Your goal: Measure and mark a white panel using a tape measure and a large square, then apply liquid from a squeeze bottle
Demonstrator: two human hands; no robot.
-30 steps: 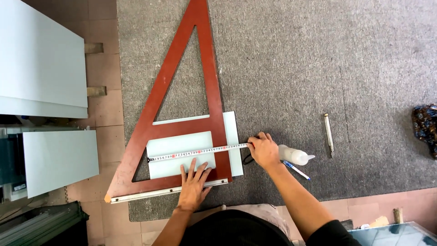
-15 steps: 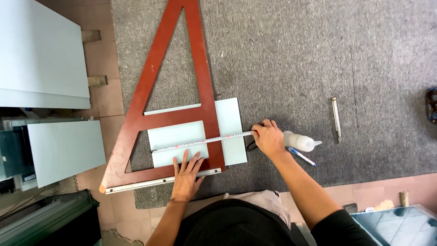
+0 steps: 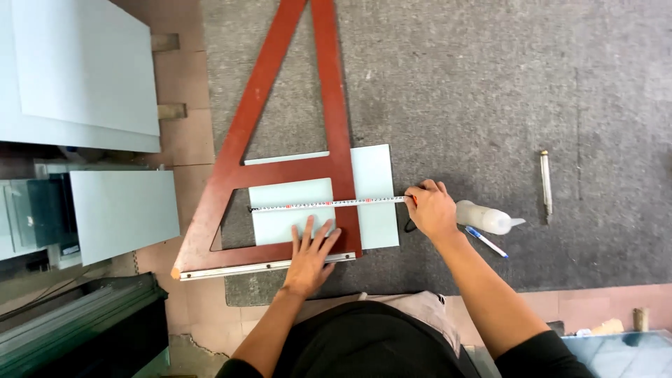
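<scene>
A large red-brown triangular frame (image 3: 245, 140) lies on grey felt, over a pale glass sheet (image 3: 374, 182). My left hand (image 3: 310, 253) presses flat on the frame's bottom bar and the glass, fingers spread. My right hand (image 3: 430, 210) grips a tape measure case at the glass's right edge. Its white tape (image 3: 325, 204) stretches left across the glass to the frame's inner left edge.
A white squeeze bottle (image 3: 484, 217) and a blue pen (image 3: 486, 241) lie just right of my right hand. A metal glass cutter (image 3: 546, 180) rests farther right. Pale glass panels (image 3: 84, 66) and a second sheet (image 3: 122, 210) sit at the left, beyond the felt.
The view has shifted slightly; the frame and glass now appear further right. Both hands hold the same positions, with the tape still stretched across the glass.
</scene>
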